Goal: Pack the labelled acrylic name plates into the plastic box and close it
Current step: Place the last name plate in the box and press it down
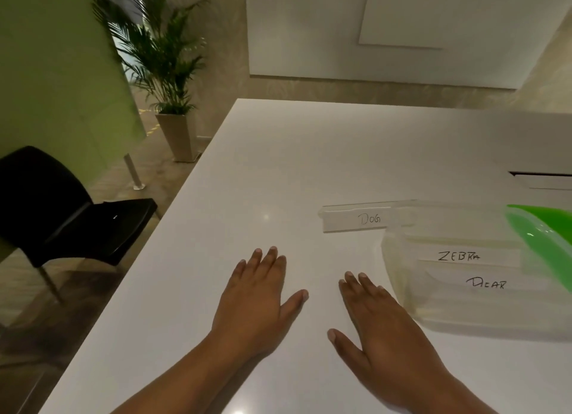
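Observation:
A clear plastic box (402, 293) stands open on the white table at the right. Inside it lie two acrylic name plates, one labelled ZEBRA (464, 256) and one labelled DEAR (486, 283). A green lid (540, 240) leans on the box's right side. Behind the box's left corner, a third name plate labelled DOG (356, 219) lies on the table, outside the box. My left hand (257, 302) and my right hand (380, 327) rest flat on the table with fingers straight, holding nothing. The right hand lies just left of the box.
The white table (278, 172) stretches ahead, its left edge running diagonally. A black chair (62, 209) stands left of it, and a potted palm (167, 73) behind. A white block with a dark slot (541, 178) sits at the far right.

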`<state>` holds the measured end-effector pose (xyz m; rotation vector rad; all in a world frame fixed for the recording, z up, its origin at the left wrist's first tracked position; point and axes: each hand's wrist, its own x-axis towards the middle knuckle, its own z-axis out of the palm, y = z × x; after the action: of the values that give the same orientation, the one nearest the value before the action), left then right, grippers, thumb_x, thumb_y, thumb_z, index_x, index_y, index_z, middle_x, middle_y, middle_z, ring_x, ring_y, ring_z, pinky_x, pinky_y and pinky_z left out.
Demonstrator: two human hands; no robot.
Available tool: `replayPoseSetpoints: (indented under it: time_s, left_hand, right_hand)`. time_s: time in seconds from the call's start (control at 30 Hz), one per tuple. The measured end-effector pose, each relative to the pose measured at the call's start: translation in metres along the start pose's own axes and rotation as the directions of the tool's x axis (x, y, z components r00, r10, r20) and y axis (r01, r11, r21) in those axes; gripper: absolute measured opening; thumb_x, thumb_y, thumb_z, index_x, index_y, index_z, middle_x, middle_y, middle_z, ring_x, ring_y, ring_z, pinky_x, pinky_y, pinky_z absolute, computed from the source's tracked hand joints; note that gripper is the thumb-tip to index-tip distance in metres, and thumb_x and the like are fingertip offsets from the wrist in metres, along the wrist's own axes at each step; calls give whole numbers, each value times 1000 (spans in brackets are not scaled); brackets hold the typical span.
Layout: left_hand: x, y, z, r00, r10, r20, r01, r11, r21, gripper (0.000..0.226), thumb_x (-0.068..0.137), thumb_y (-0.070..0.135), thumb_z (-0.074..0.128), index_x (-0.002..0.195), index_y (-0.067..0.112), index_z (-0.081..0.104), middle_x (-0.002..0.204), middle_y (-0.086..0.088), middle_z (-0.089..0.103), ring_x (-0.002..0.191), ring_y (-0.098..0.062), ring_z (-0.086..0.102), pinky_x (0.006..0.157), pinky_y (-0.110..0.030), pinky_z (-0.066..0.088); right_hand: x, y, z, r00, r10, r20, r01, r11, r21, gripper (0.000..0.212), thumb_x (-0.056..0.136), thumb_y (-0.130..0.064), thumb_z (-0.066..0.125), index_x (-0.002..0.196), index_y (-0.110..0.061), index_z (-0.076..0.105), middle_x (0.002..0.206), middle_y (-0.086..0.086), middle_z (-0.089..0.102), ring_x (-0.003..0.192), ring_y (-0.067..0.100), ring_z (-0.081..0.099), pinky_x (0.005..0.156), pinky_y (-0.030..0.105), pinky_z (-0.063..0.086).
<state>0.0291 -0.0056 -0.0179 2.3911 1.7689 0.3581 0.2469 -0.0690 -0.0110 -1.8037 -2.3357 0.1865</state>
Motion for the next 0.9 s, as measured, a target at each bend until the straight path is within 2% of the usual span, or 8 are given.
replayPoseSetpoints:
  time_s: [0.23,0.33,0.4,0.5,0.6,0.77,0.83,0.9]
  left_hand:
    - [17,5,1,997,52,57,-52,999,-1,82,87,72,11,154,25,6,164,4,-4,149,-14,-10,120,-40,-3]
    - [38,15,-1,997,82,11,-81,994,-79,75,87,69,31,147,24,31,162,3,19,149,-16,9,120,-41,5]
    - [57,21,0,999,41,-17,-44,968,-246,65,85,60,50,138,22,46,153,3,38,144,-16,27,119,-37,15]
    - [83,28,1,992,-112,-59,58,819,-571,58,80,43,72,130,18,56,133,2,58,123,-14,53,102,-26,40]
    - [103,38,-4,970,-230,-72,116,709,-696,51,79,32,77,124,15,60,114,8,61,98,-4,57,80,-12,42]
    - [131,48,-9,926,-371,63,274,549,-789,44,77,35,78,111,11,65,95,6,68,74,-16,71,83,-34,57]
    - [135,51,-8,908,-390,155,341,470,-814,41,77,34,79,108,11,65,91,1,70,59,-11,70,78,-35,60]
    - [139,54,-6,889,-414,193,372,411,-833,39,76,29,80,107,10,66,86,-3,72,56,-10,69,73,-34,61]
  right_hand:
    - [-1,-3,-6,1000,19,2,-19,1000,17,77,92,-70,17,155,-30,-3,159,-18,-14,141,-5,-24,116,21,-11]
    - [0,-3,-8,999,31,23,-32,999,20,78,91,-70,17,155,-32,-5,159,-20,-16,140,-6,-26,116,22,-11]
    - [1,-3,-8,999,33,28,-33,999,11,78,90,-71,17,155,-33,-5,159,-21,-17,140,-7,-26,116,22,-11]
    - [2,-2,-7,999,34,15,-34,999,25,80,89,-71,20,155,-32,-1,160,-21,-12,141,-7,-23,116,22,-9]
    - [3,-2,-7,999,32,9,-33,998,54,81,87,-71,23,155,-31,5,160,-20,-7,143,-6,-19,118,23,-6]
    - [5,0,-8,999,39,9,-40,996,77,82,85,-72,24,155,-34,6,159,-23,-9,142,-7,-20,118,23,-6]
    - [7,1,-9,999,39,14,-40,995,92,83,84,-72,26,155,-34,7,159,-23,-7,143,-7,-18,117,21,-8]
    - [9,1,-9,999,31,16,-33,994,106,84,83,-72,27,155,-33,10,160,-22,-4,144,-5,-15,115,19,-11]
